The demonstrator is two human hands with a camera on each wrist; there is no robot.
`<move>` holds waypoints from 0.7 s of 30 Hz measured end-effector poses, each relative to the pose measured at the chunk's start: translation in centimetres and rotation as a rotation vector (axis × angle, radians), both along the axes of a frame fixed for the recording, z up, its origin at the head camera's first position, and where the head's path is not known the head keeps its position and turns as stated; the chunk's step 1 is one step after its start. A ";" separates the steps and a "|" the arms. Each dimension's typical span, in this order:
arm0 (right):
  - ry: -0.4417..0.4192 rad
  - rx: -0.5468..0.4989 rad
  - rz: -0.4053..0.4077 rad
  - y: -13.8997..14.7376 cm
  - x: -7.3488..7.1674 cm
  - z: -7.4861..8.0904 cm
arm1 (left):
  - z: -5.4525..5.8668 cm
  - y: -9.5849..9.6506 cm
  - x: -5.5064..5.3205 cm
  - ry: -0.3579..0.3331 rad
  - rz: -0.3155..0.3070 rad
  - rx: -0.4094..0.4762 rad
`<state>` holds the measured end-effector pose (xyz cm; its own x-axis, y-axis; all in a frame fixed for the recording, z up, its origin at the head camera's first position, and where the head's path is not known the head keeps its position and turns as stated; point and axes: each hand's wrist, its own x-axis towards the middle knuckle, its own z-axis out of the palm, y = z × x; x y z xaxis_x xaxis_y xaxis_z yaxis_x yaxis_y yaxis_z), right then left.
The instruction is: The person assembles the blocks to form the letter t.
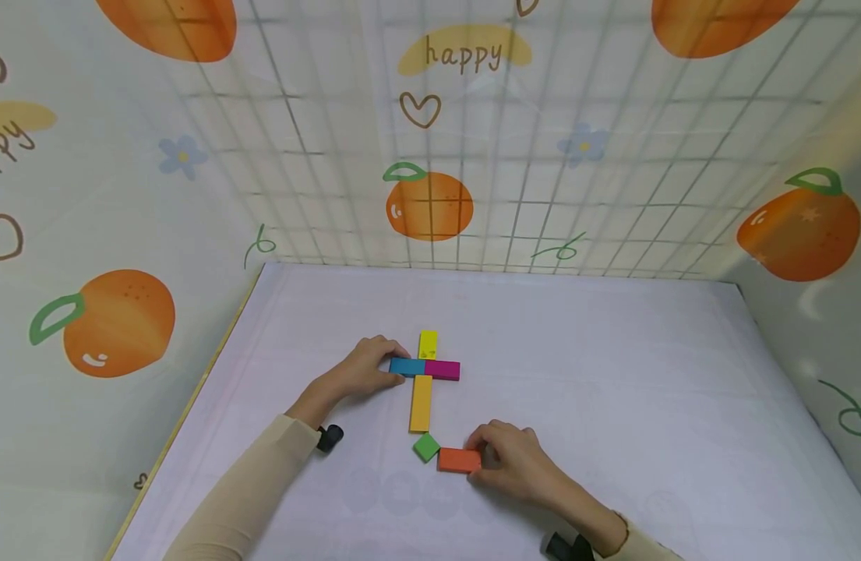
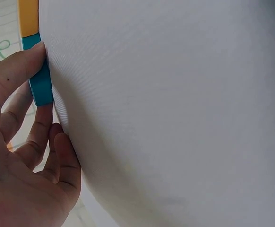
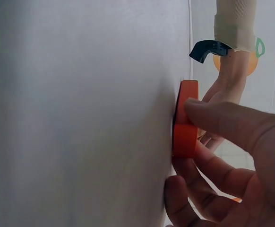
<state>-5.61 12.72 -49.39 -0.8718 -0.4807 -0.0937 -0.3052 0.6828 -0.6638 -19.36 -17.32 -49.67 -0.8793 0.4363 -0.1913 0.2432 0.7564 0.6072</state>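
Observation:
Between the thumb and fingers of my left hand (image 1: 363, 366) is the outer end of a blue block (image 1: 407, 366), its thumb on the near side in the left wrist view. The blue block meets a magenta block (image 1: 442, 370) end to end. A yellow block (image 1: 428, 344) stands off their far side, and a longer amber block (image 1: 421, 403) runs toward me from the near side. Below it a small green block (image 1: 426, 448) lies turned like a diamond. My right hand (image 1: 517, 463) pinches the right end of an orange-red block (image 1: 459, 460), whose left end is close to the green one.
The blocks lie on a white-covered table (image 1: 612, 374). Behind it rises a cloth (image 1: 500, 156) printed with oranges, with a grid showing through; similar printed cloth hangs at both sides. Black wrist devices (image 1: 329, 438) are on both arms.

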 end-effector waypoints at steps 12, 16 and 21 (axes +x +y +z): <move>0.007 0.000 0.004 -0.1 0.0 0.0 | -0.3 -0.1 -0.1 0.003 -0.006 -0.012; 0.001 -0.008 0.006 -0.1 0.1 0.1 | -0.4 -0.1 -0.2 0.012 -0.010 -0.016; -0.011 -0.021 0.013 -0.1 0.0 0.1 | -0.3 0.0 -0.1 0.015 -0.004 -0.033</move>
<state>-5.57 12.64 -49.29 -0.8644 -0.4940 -0.0932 -0.3064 0.6647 -0.6814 -19.49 -17.35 -49.96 -0.8805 0.4332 -0.1924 0.2550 0.7750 0.5782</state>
